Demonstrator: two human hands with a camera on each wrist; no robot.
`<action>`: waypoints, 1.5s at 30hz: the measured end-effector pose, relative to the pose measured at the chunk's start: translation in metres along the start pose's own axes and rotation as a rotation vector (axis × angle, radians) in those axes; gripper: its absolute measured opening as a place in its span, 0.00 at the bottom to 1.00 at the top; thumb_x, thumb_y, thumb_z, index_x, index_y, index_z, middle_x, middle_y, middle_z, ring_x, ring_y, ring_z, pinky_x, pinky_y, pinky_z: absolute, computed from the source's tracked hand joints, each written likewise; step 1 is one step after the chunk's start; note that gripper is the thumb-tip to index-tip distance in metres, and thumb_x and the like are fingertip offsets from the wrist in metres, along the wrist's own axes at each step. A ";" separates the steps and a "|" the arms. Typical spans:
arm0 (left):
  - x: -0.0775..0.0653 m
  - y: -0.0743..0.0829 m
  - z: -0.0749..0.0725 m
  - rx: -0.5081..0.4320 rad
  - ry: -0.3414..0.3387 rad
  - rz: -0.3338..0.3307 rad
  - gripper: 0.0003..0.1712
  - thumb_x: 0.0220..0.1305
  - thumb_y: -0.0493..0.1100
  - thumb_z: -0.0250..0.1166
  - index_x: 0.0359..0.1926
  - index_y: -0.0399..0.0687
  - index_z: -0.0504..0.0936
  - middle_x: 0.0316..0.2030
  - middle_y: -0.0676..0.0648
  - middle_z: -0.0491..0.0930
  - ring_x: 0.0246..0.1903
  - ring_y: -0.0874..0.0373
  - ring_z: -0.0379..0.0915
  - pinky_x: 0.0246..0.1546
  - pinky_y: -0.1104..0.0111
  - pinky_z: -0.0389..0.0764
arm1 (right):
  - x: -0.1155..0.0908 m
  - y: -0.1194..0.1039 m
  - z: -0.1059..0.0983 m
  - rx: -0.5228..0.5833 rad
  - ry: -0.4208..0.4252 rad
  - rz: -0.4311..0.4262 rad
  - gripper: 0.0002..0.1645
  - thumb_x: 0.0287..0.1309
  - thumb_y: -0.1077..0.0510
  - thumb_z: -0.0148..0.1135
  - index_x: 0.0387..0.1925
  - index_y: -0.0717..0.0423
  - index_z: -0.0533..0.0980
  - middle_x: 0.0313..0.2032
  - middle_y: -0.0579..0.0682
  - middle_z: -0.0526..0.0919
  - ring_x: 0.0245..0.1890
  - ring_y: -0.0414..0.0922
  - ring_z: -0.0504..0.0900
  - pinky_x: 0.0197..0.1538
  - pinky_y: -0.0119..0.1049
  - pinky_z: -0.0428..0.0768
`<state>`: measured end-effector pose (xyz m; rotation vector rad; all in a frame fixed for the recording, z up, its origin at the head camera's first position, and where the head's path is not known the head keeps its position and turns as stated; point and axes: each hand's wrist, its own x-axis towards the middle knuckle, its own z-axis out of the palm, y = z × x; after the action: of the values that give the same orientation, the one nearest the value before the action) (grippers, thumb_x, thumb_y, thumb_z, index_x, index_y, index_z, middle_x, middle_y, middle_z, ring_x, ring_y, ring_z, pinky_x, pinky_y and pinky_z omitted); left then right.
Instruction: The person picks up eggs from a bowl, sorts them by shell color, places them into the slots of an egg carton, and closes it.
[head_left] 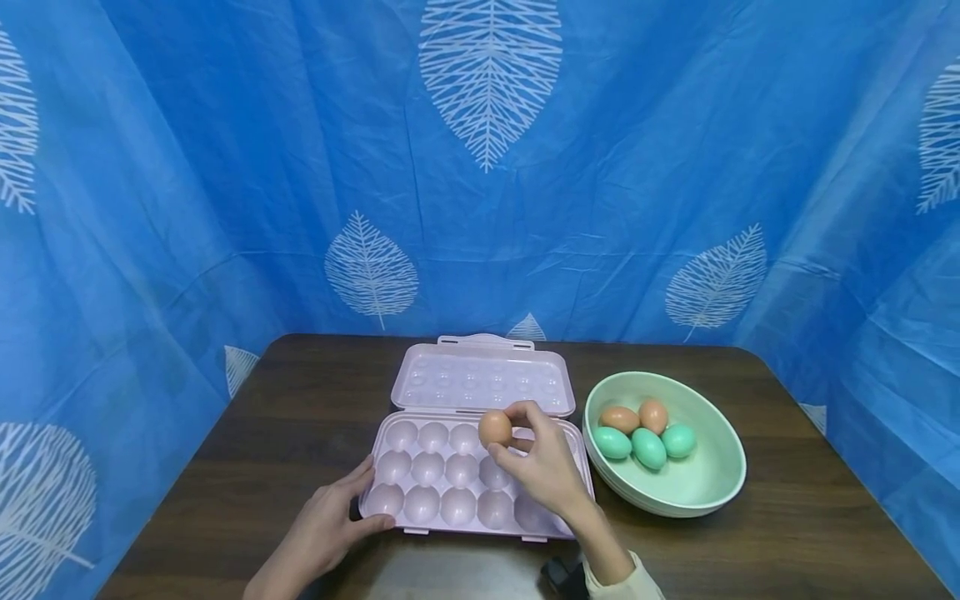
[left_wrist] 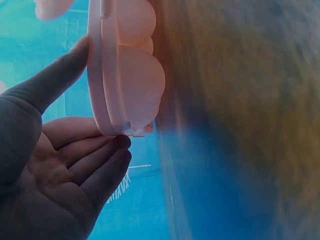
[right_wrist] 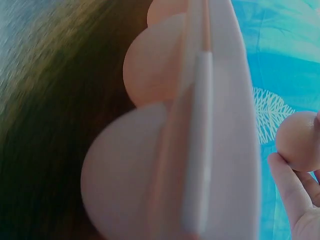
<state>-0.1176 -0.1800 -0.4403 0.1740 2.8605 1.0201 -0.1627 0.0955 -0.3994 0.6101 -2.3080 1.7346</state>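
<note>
My right hand (head_left: 551,467) pinches a brown egg (head_left: 495,428) between thumb and fingers, above the back row of a pale pink egg box (head_left: 450,528). In the right wrist view, the egg (right_wrist: 297,140) shows at the right edge, apart from the box. At the box's front left corner, my left hand (head_left: 322,521) holds the edge, thumb on the front rim and fingers along the left side. The left wrist view shows that thumb against the rim and the fingers near the box's end (left_wrist: 140,80). No eggs show in the visible cups; my right hand hides some.
The box's lid (head_left: 480,383) lies folded back behind it. To the right stands a light green bowl (head_left: 716,467) with two brown eggs (head_left: 619,419) and three green eggs (head_left: 648,448). All rest on a dark wooden table (head_left: 315,400), with a blue leaf-print curtain (head_left: 480,250) behind.
</note>
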 end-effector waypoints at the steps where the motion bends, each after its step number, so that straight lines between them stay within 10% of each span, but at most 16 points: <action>1: 0.000 0.000 0.000 0.001 0.000 -0.004 0.48 0.43 0.61 0.70 0.62 0.39 0.67 0.64 0.42 0.60 0.60 0.45 0.61 0.55 0.51 0.65 | 0.000 -0.004 0.001 0.013 -0.003 0.003 0.18 0.43 0.72 0.65 0.38 0.63 0.72 0.39 0.54 0.76 0.44 0.49 0.77 0.42 0.37 0.80; 33: 0.002 -0.001 0.001 0.013 0.003 -0.020 0.49 0.41 0.63 0.69 0.60 0.37 0.70 0.64 0.41 0.61 0.59 0.43 0.61 0.55 0.50 0.65 | 0.010 -0.020 0.045 0.150 -0.067 0.048 0.19 0.42 0.75 0.64 0.38 0.71 0.67 0.43 0.62 0.74 0.46 0.54 0.76 0.45 0.37 0.79; 45: 0.000 -0.001 0.001 0.016 0.022 0.010 0.48 0.42 0.62 0.69 0.58 0.35 0.70 0.63 0.40 0.62 0.59 0.43 0.62 0.55 0.50 0.64 | 0.017 0.018 0.070 0.079 -0.086 0.049 0.23 0.43 0.69 0.67 0.45 0.62 0.72 0.42 0.52 0.77 0.44 0.46 0.77 0.42 0.30 0.79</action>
<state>-0.1174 -0.1802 -0.4413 0.1795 2.8909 1.0079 -0.1792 0.0299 -0.4292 0.6602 -2.3396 1.8648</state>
